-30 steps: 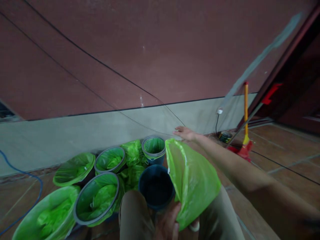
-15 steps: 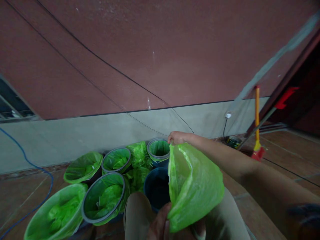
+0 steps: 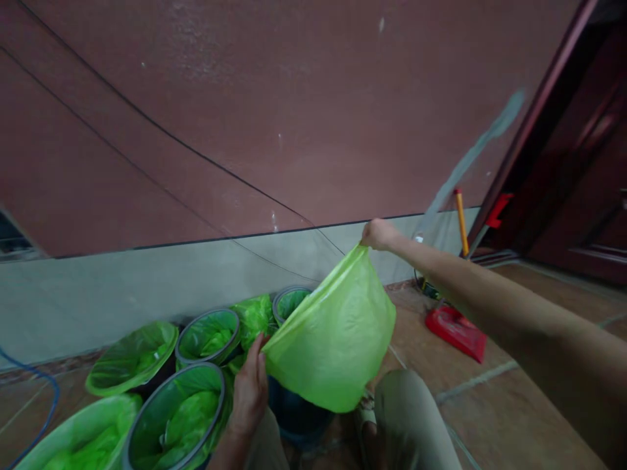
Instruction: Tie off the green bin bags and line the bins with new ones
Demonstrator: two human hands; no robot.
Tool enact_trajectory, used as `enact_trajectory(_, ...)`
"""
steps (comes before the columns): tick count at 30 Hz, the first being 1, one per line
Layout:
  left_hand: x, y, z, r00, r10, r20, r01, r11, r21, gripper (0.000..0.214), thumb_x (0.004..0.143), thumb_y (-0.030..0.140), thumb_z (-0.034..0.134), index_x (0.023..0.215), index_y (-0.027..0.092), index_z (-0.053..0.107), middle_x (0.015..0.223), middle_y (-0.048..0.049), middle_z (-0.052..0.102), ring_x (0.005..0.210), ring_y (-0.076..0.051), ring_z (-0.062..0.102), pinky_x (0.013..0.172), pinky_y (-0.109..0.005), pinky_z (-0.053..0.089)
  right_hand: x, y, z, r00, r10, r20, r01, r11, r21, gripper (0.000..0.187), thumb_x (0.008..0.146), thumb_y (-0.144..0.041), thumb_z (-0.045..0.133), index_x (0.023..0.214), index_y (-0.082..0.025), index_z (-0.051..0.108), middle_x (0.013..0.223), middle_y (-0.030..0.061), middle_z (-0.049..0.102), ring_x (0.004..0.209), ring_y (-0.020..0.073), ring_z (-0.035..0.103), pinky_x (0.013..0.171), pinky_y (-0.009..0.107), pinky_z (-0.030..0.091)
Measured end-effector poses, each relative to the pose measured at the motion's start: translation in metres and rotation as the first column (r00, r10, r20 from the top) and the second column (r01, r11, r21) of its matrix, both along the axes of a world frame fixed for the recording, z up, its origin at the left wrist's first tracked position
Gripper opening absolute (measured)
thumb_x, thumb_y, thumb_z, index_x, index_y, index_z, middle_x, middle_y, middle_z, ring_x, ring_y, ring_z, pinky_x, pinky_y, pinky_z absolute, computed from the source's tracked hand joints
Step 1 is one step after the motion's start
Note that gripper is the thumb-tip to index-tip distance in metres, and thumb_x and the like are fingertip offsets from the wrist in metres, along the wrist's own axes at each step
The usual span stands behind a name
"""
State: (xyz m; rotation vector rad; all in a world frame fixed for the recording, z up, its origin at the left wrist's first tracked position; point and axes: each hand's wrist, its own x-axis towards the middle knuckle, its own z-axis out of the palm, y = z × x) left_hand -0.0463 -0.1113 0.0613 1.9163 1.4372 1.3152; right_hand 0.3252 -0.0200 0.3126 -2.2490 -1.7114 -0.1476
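A light green plastic bag (image 3: 333, 339) is stretched between my two hands in front of my knees. My right hand (image 3: 378, 234) is raised, closed on the bag's far rim. My left hand (image 3: 249, 391) is low, its fingers pinching the near rim. Below the bag stands a dark blue bucket (image 3: 296, 414) without a liner, mostly hidden by the bag.
Several buckets lined with green bags (image 3: 208, 336) stand against the grey wall base (image 3: 122, 290) at the left. A red dustpan (image 3: 455, 333) with a yellow handle (image 3: 461, 222) lies on the tiled floor at the right, beside a dark door (image 3: 573, 150). A blue cable (image 3: 29, 405) runs at far left.
My right hand closed on the bag's rim and lifted it up and right. My left hand moved up to the near rim, spreading the bag open over the blue bucket.
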Motion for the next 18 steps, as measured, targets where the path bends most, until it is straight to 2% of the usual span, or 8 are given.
enact_trajectory(2, 0.002, 0.012, 0.008, 1.0, 0.019, -0.022, -0.017, 0.998, 0.058, 0.05, 0.098, 0.04, 0.037, 0.138, 0.015, 0.054, 0.127, -0.0132, 0.068, 0.115, -0.026, 0.066, 0.098, -0.04, 0.054, 0.003, -0.016, 0.015, 0.994, 0.026, -0.11, -0.001, 0.976, 0.22, 0.02, 0.078, -0.025, 0.066, 0.091, -0.013, 0.073, 0.072, 0.0082, 0.069, 0.066, 0.0196, 0.064, 0.063, 0.029, 0.047)
enact_trajectory(3, 0.002, 0.018, 0.011, 0.999, 0.033, -0.029, -0.031, 0.996, 0.084, 0.05, 0.098, 0.04, 0.037, 0.138, 0.016, 0.054, 0.128, -0.013, 0.067, 0.116, -0.026, 0.066, 0.1, -0.04, 0.053, 0.004, -0.027, 0.016, 0.991, 0.062, -0.116, -0.012, 0.923, 0.385, 0.024, 0.079, -0.025, 0.063, 0.098, -0.013, 0.073, 0.076, 0.0079, 0.07, 0.067, 0.0185, 0.063, 0.064, 0.029, 0.047)
enact_trajectory(5, 0.001, 0.026, 0.015, 0.998, 0.059, -0.034, -0.054, 0.991, 0.123, 0.05, 0.099, 0.041, 0.036, 0.138, 0.016, 0.054, 0.131, -0.0129, 0.065, 0.12, -0.025, 0.063, 0.103, -0.041, 0.05, 0.008, -0.055, 0.003, 0.99, 0.138, -0.034, -0.087, 0.778, 0.622, 0.032, 0.082, -0.023, 0.055, 0.108, -0.014, 0.071, 0.089, 0.0096, 0.072, 0.075, 0.0183, 0.064, 0.069, 0.029, 0.048)
enact_trajectory(6, -0.002, 0.03, 0.014, 0.997, 0.065, -0.031, -0.06, 0.989, 0.135, 0.05, 0.099, 0.041, 0.035, 0.137, 0.016, 0.054, 0.133, -0.0131, 0.064, 0.122, -0.025, 0.062, 0.105, -0.041, 0.049, 0.012, -0.072, -0.011, 0.983, 0.184, 0.001, -0.143, 0.758, 0.636, 0.032, 0.083, -0.024, 0.052, 0.106, -0.014, 0.072, 0.093, 0.0106, 0.073, 0.076, 0.0185, 0.065, 0.071, 0.029, 0.048)
enact_trajectory(8, -0.009, 0.036, 0.009, 0.998, 0.06, -0.018, -0.057, 0.988, 0.142, 0.052, 0.099, 0.043, 0.033, 0.137, 0.015, 0.055, 0.134, -0.0135, 0.063, 0.125, -0.025, 0.059, 0.109, -0.041, 0.046, 0.02, -0.112, -0.052, 0.947, 0.32, -0.006, -0.276, 0.824, 0.494, 0.032, 0.081, -0.024, 0.051, 0.102, -0.014, 0.074, 0.09, 0.0099, 0.074, 0.069, 0.0175, 0.064, 0.066, 0.028, 0.048)
enact_trajectory(12, -0.026, 0.05, -0.008, 1.0, -0.023, -0.005, 0.024, 0.997, 0.075, 0.055, 0.098, 0.051, 0.033, 0.13, 0.015, 0.059, 0.129, -0.0132, 0.066, 0.124, -0.025, 0.059, 0.112, -0.042, 0.042, 0.018, -0.21, -0.143, 0.888, 0.345, -0.304, -0.245, 0.914, 0.323, 0.034, 0.085, -0.031, 0.052, 0.106, -0.015, 0.074, 0.083, 0.0066, 0.073, 0.058, 0.0151, 0.06, 0.059, 0.026, 0.047)
enact_trajectory(15, -0.021, 0.058, -0.016, 0.999, -0.032, 0.026, 0.033, 0.999, -0.024, 0.056, 0.094, 0.055, 0.039, 0.127, 0.015, 0.061, 0.133, -0.0141, 0.063, 0.128, -0.026, 0.056, 0.116, -0.044, 0.037, -0.021, -0.275, -0.192, 0.798, 0.277, -0.536, -0.237, 0.961, 0.143, 0.032, 0.089, -0.034, 0.051, 0.107, -0.02, 0.072, 0.068, 0.0002, 0.064, 0.052, 0.0125, 0.051, 0.048, 0.023, 0.037)
enact_trajectory(18, 0.002, 0.049, -0.021, 0.978, 0.11, 0.176, -0.07, 0.973, -0.22, 0.062, 0.088, 0.055, 0.053, 0.133, 0.013, 0.056, 0.131, -0.0174, 0.063, 0.125, -0.028, 0.058, 0.111, -0.046, 0.041, -0.083, -0.31, -0.222, 0.653, 0.254, -0.714, -0.353, 0.936, 0.01, 0.023, 0.089, -0.031, 0.05, 0.087, -0.02, 0.069, 0.059, -0.0036, 0.05, 0.055, 0.0105, 0.046, 0.052, 0.021, 0.032)
